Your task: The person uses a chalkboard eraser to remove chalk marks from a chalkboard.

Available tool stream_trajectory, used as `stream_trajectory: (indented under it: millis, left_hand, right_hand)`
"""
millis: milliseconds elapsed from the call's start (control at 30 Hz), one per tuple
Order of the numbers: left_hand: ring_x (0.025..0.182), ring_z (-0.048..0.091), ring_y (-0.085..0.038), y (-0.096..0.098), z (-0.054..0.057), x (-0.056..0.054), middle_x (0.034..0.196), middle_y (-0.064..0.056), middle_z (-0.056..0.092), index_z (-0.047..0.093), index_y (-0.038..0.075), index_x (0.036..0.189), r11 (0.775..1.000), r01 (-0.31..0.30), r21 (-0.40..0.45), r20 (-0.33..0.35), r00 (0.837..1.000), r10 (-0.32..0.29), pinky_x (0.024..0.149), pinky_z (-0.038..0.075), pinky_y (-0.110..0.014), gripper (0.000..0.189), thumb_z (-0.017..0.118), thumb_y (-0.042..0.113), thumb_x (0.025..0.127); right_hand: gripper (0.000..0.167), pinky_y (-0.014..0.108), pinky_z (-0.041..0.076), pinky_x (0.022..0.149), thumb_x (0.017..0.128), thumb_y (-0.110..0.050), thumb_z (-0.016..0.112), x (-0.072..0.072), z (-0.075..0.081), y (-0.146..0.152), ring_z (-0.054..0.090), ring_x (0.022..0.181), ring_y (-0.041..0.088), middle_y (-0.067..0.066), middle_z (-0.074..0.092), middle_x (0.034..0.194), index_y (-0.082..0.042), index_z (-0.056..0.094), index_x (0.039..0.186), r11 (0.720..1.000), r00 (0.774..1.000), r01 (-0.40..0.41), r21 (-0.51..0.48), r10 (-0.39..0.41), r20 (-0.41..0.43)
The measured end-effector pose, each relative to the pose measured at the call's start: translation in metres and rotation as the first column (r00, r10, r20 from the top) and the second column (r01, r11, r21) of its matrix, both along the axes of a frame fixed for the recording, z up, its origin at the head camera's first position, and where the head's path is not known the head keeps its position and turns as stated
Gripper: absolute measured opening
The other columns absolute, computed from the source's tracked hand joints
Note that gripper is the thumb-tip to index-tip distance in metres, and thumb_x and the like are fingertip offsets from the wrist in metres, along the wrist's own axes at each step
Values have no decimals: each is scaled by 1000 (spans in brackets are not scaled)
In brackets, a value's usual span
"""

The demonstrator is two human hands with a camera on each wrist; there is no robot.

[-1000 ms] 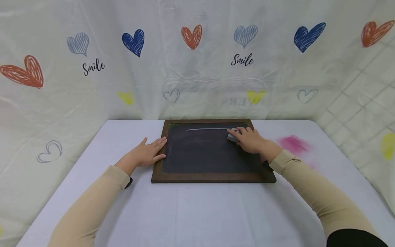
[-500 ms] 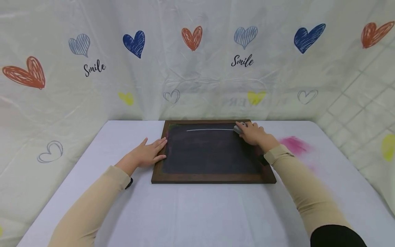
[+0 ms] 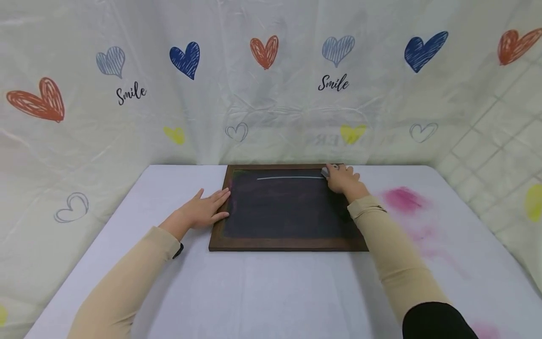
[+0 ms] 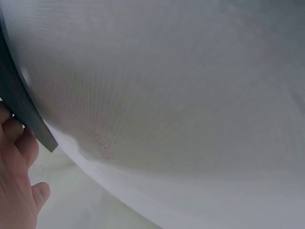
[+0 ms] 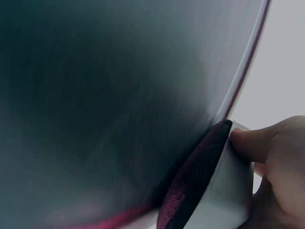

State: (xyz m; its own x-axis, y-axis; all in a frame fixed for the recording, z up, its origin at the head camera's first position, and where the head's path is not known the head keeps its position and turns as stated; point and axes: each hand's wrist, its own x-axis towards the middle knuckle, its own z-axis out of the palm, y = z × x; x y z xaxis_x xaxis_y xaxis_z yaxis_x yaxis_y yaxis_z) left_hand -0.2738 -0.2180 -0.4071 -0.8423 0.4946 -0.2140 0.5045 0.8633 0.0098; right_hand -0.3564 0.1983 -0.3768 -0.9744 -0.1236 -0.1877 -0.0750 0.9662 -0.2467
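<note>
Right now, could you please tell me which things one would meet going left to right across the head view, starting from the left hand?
Left hand, white line on the chalkboard, eraser, right hand, large pink smudge on the white tabletop.

A white-covered table (image 3: 275,292) fills the lower half of the head view, narrowing toward a straight far edge at mid-height. A dark chalkboard (image 3: 288,207) in a brown frame lies flat at the centre, close to that far edge. A bright pink smudge (image 3: 404,199) stains the white surface right of centre, with fainter pink marks (image 3: 423,233) below, toward the lower right corner.
</note>
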Motion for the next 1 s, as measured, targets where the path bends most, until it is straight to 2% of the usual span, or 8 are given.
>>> stream_trajectory:
  millis: [267, 467, 800, 1000]
  left_hand:
    - [152, 27, -31, 1, 1, 2, 169, -17, 17, 16, 2, 164, 1000, -4, -4, 10, 1000, 4, 119, 7, -67, 75, 40, 48, 110]
    - [152, 26, -31, 2, 3, 2, 169, -16, 17, 16, 2, 164, 1000, -6, -3, 16, 1000, 6, 119, 7, -66, 76, 41, 49, 109]
    - [152, 26, -31, 3, 4, -1, 169, -16, 17, 15, 3, 164, 1000, -10, -20, 13, 1000, 10, 120, 6, -66, 76, 41, 49, 109]
    - [152, 28, -31, 4, 4, -1, 169, -16, 18, 16, 2, 164, 1000, -6, -30, 12, 1000, 7, 119, 7, -67, 76, 41, 49, 109]
  right_hand:
    - [59, 70, 16, 112, 111, -15, 36, -6, -8, -31, 8, 145, 56, 36, 12, 160, -9, 15, 165, 998, 999, 35, -45, -35, -2]
    - [59, 67, 19, 112, 111, -15, 38, -5, -9, -68, 13, 146, 52, 33, 16, 160, -13, 17, 166, 998, 999, 33, -51, -35, -21]
    - [60, 61, 25, 113, 110, -16, 44, 0, -11, -141, 20, 146, 46, 25, 23, 161, -21, 22, 166, 999, 998, -32, -3, 32, -63]
    - [52, 57, 30, 111, 111, -24, 45, 10, -12, -183, 27, 144, 40, 18, 30, 161, -28, 31, 162, 987, 983, -158, -4, 157, -98]
